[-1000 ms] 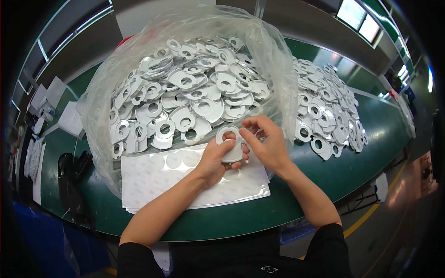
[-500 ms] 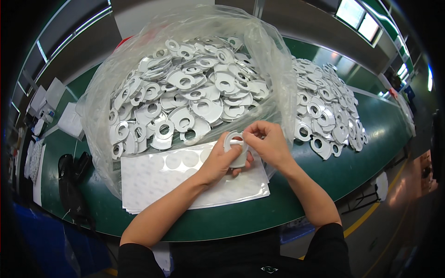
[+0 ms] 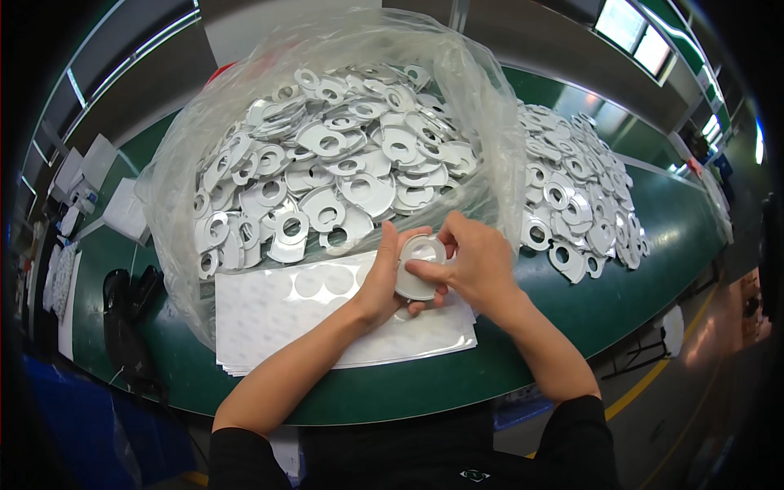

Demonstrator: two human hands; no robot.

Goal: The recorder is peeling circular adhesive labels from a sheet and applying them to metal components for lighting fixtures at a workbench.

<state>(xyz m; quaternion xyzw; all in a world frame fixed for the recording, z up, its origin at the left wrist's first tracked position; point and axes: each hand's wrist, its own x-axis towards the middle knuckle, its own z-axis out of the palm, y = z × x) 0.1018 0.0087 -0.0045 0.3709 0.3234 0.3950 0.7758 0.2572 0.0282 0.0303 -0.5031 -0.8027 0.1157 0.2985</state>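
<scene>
Two bare hands meet over the near middle of a green table (image 3: 604,302), both clamped on one grey-white part (image 3: 418,287). The left hand (image 3: 377,282) cradles it from the left, thumb raised and fingertips showing beneath; the right hand (image 3: 482,263) grips from the right, its thumb laid across the part's face. That thumb is the change: half a second ago the right fingers pinched at the part's far edge, and now the thumb lies on the face, which suggests that pressing is the step in hand. Whether the part's hole is covered cannot be told. The part is held above the right end of a stack of white sheets (image 3: 269,327); several edges show, too many and too close to count, and two round outlines stand clear on the top sheet, with a third partly behind the left hand. Beyond the sheets, one open clear bag (image 3: 478,73) holds a heap of similar parts (image 3: 327,167), beyond counting. To its right, directly on the table, lies a second, smaller heap (image 3: 576,192), also uncountable. At the left lies one black item (image 3: 126,339), its kind unclear.
</scene>
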